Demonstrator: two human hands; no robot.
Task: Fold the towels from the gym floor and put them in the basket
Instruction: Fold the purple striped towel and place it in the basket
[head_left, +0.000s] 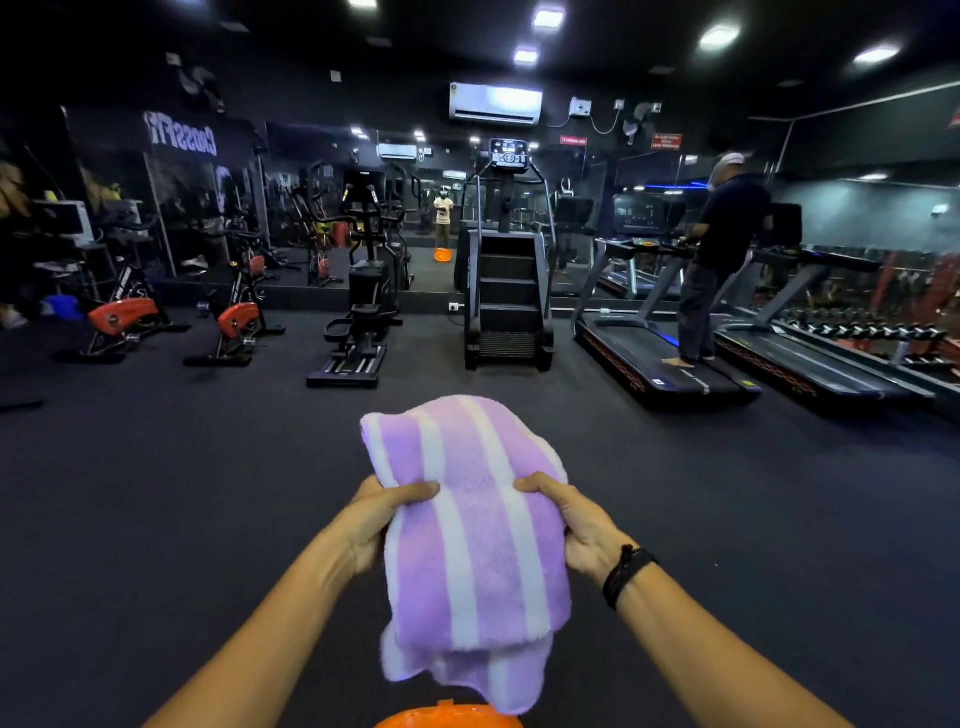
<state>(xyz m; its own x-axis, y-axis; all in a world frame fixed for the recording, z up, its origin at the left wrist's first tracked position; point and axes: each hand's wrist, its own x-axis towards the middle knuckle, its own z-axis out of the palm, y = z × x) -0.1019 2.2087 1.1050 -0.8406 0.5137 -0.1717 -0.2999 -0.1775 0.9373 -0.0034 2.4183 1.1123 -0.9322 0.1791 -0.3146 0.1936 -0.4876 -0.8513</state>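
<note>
We note the folded towel (467, 525) held in the air above the floor, directly over the orange basket (449, 717). The left hand (382, 522) and right hand (576, 527) each clamp one side, evidently keeping the fold intact for lowering.

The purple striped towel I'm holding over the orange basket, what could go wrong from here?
The towel is only loosely folded, and its lower layers hang uneven, so it may unfold when both hands, left and right, let go. Only the rim of the basket shows, so the drop could land off-centre.
</note>
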